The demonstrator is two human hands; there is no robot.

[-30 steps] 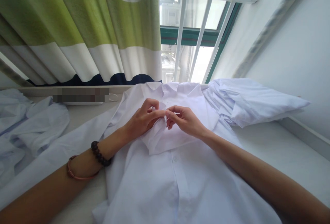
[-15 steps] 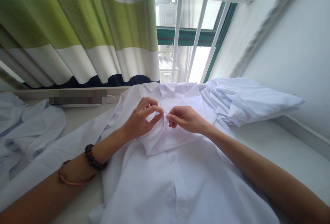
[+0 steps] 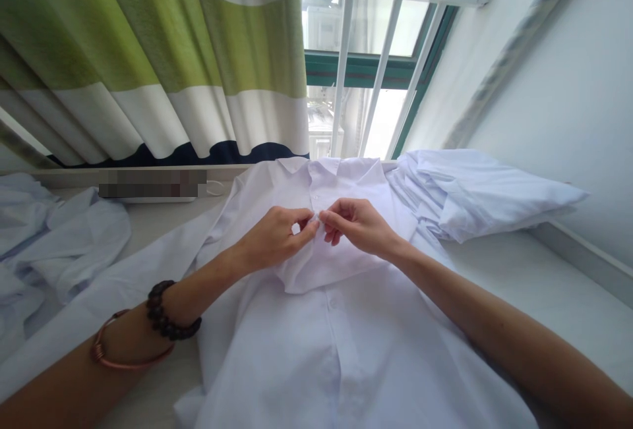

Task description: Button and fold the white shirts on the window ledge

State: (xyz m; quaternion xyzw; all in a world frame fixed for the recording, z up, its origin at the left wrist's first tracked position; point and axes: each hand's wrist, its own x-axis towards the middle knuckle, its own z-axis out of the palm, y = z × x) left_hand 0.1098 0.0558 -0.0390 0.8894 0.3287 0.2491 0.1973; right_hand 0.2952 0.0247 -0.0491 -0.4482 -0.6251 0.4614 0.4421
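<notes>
A white shirt (image 3: 297, 350) lies spread out front side up, its collar toward the window and its button strip running down the middle. My left hand (image 3: 281, 234) pinches the strip below the collar between thumb and forefinger. Facing it, my right hand (image 3: 353, 221) also pinches the shirt's edge, its other fingers curled. The fingertips of both hands nearly touch, and they hide the bit of cloth between them. One button (image 3: 333, 304) shows lower on the strip, below a raised fold of cloth.
Folded white clothing (image 3: 475, 195) lies at the right by the wall. Crumpled white cloth (image 3: 74, 238) is at the left. Behind are a green and white curtain (image 3: 163, 40), white window bars (image 3: 380, 66) and a blurred-out object (image 3: 153, 184) on the surface.
My left hand's fingers have closed from a looser curl into a pinch on the shirt's edge, nearer my right hand. My right hand has barely moved.
</notes>
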